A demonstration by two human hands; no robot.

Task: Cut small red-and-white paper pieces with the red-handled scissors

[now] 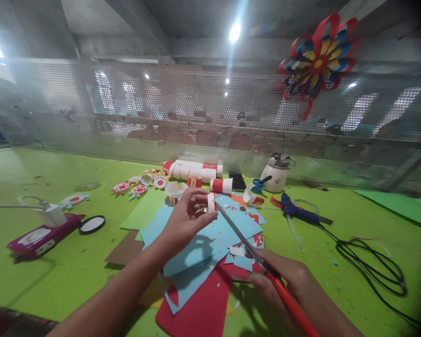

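Note:
My left hand (pixel 185 219) is raised over the paper pile, its fingers and thumb closed around a small white and red piece of paper cup (pixel 211 202). A pair of scissors (pixel 241 237) with red handles is in my right hand (pixel 288 277); its blade tips reach the edge of the cup piece. Below both hands lie blue paper sheets (pixel 187 267) and a red sheet (pixel 208 297), strewn with small cut scraps (pixel 243 263). Just behind my left hand stands a cut white paper cup (pixel 173 191).
Paper cups (pixel 196 173) lie stacked at the back, beside red and white paper turtles (pixel 139 190). A blue glue gun (pixel 298 209) with a coiled black cable (pixel 372 262) is at right, a white bottle (pixel 275 175) behind. At left sits a purple power strip (pixel 44 238).

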